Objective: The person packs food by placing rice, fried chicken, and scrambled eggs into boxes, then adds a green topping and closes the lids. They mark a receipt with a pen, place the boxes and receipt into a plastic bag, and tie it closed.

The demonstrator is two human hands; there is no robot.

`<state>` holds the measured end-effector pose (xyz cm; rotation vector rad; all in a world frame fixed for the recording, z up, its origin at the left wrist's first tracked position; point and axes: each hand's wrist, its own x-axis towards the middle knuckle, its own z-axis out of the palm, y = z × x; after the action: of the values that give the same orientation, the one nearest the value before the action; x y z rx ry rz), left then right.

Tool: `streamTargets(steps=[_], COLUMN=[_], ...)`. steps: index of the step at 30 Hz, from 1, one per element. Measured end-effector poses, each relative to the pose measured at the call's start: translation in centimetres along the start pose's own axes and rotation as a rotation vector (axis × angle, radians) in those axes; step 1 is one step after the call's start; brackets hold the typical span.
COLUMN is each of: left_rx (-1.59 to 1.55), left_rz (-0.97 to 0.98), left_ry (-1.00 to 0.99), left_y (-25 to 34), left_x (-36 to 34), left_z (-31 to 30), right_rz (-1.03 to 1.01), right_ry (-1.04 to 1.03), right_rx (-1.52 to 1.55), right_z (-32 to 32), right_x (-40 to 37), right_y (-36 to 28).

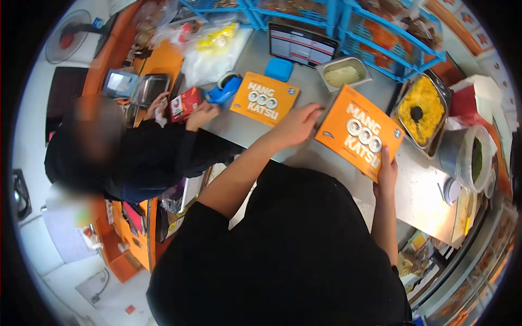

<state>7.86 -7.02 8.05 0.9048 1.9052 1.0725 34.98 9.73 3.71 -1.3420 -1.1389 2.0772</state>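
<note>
Mang Katsu box (361, 130) in right hand (387, 173)
Clamped at one edge; left hand (296, 126) just beside, grip hard to tell.

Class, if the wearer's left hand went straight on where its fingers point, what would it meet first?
The left hand would probably meet the edge of the orange box held in the right hand, though depth is unclear and it might pass over or under.

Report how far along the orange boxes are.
One orange box lies closed on the counter, apparently done. The right hand holds a second box, also closed; the left hand is between them. Remaining: that second box isn't yet released. Contents are hidden, so filling can't be judged.
</note>
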Motion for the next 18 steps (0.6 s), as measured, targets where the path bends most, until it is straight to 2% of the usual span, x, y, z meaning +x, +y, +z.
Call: streamTargets(steps=[2,4,6,9,10,12,13,15,16,18], left_rx=[0.058,-0.318,0.028,0.068,0.060,0.303,0.300,0.551,0.544,0.696], left_rz=[-0.114,-0.267,-0.195,-0.276,-0.279,-0.255,-0.259,-0.337,-0.339,-0.498], left_ry=[0.105,0.517,0.715,0.639,0.647,0.666,0.673,0.845,0.850,0.916], left_y=[-4.2,-7.4,-10.2,-9.4,-10.2,-12.7,-14.0,-16.4,-17.1,-18.4], left_x=[0.3,-0.2,-1.3,-3.5,-4.0,-4.6,-4.7,-4.2,-3.7,-2.3], left_z=[-4.2,-7.8,-11.3,-12.8,-13.4,-14.9,-16.2,-19.1,-20.0,-22.2], right_rz=[0.004,-0.021,-0.084,-0.047,-0.049,-0.040,-0.040,-0.048,-0.051,-0.034], right_ry=[0.059,0.071,0.079,0.135,0.129,0.152,0.145,0.153,0.149,0.129], right_rx=[0.029,0.003,0.000,-0.070,-0.080,-0.084,-0.089,-0.078,-0.085,-0.065], right_z=[-0.1,-1.1,-1.6,-1.1,-1.1,-0.7,-0.2,0.7,1.0,1.6], right_x=[-0.8,-1.3,-1.1,-2.2,-2.2,-1.8,-1.7,-1.8,-1.9,-1.8], right_y=[0.1,0.1,0.4,-1.5,-1.4,-1.2,-1.3,-1.5,-1.6,-1.8])
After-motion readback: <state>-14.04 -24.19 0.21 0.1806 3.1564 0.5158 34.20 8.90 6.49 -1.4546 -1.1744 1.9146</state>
